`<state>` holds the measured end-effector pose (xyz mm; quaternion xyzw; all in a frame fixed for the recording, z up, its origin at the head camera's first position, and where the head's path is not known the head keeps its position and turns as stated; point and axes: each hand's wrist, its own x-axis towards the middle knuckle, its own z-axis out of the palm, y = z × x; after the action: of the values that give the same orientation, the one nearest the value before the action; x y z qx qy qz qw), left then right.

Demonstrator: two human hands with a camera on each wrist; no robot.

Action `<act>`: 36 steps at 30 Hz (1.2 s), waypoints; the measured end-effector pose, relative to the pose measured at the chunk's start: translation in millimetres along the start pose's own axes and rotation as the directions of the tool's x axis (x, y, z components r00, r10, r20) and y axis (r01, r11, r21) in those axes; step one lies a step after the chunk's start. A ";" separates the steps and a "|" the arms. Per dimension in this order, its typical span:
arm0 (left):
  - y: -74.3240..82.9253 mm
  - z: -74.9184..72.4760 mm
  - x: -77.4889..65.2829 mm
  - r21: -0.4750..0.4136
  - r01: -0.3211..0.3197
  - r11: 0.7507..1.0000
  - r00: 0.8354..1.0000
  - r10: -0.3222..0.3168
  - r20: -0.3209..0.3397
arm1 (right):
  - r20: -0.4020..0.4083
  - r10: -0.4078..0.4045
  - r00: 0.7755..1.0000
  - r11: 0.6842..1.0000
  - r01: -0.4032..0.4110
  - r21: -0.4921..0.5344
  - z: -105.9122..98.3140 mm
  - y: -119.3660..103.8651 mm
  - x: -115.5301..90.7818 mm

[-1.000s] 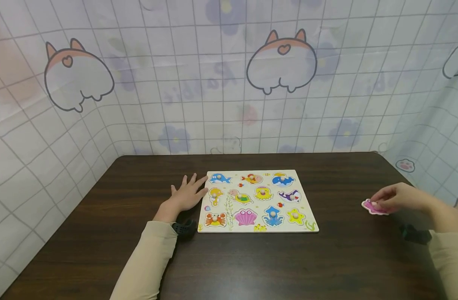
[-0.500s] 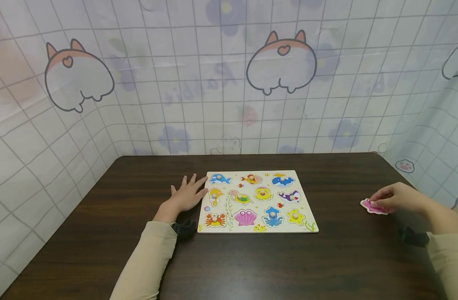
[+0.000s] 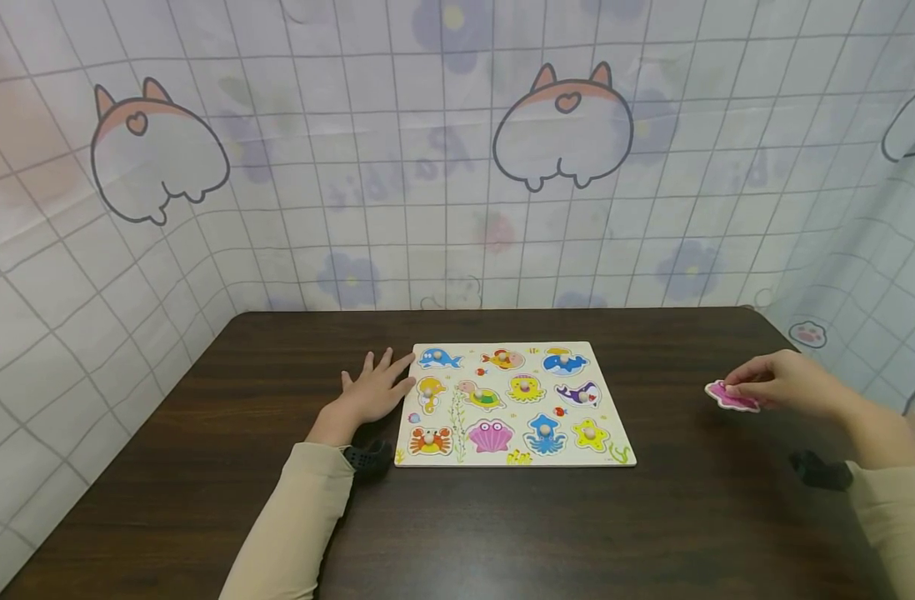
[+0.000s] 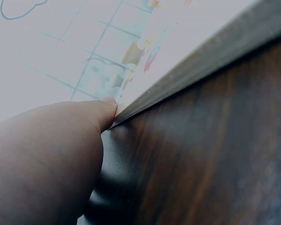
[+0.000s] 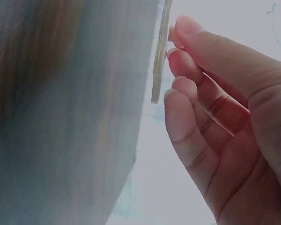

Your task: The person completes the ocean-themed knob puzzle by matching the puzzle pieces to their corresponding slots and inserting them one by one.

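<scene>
A white wooden puzzle board [image 3: 528, 417] with sea-animal pictures lies on the dark table. Most of its pictures carry a round knob; the pink shell picture [image 3: 491, 435] in the front row shows none. My left hand [image 3: 369, 395] lies flat with spread fingers, fingertip and thumb touching the board's left edge; the left wrist view shows the thumb [image 4: 100, 112] against that edge. Off to the right, my right hand [image 3: 783, 385] pinches a pink puzzle piece [image 3: 731, 397] by its knob. In the right wrist view the piece [image 5: 160, 61] appears edge-on, raised off the table.
The brown wooden table [image 3: 465, 533] runs on all sides of the board. A white curtain [image 3: 397, 200] with a grid and cartoon prints hangs behind and at both sides. A dark wrist strap [image 3: 369, 458] sits at the left wrist, near the board.
My right hand has lifted the pink puzzle piece and moved it slightly left and away from me. The left hand and the board have stayed in place.
</scene>
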<state>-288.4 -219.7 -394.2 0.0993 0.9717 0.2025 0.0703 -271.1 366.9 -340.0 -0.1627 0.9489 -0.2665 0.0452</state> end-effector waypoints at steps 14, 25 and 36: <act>-2.0 3.9 1.9 0.005 0.001 1.000 1.000 -0.001 -0.006 | -0.056 -0.221 0.974 0.969 0.213 -0.124 7.0 -50.0 13.9; -1.5 2.1 2.0 0.000 0.001 1.000 1.000 -0.001 -0.002 | -0.048 -0.325 0.945 0.937 0.314 -0.154 20.5 -89.8 25.7; -2.3 2.2 2.0 0.003 0.002 1.000 1.000 -0.002 -0.005 | 0.031 -0.360 0.932 0.925 0.361 -0.116 41.7 -123.4 39.5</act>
<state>-290.4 -220.5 -397.4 0.0978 0.9723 0.2012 0.0680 -265.9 233.9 -311.3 -0.3380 0.9169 -0.2122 -0.0101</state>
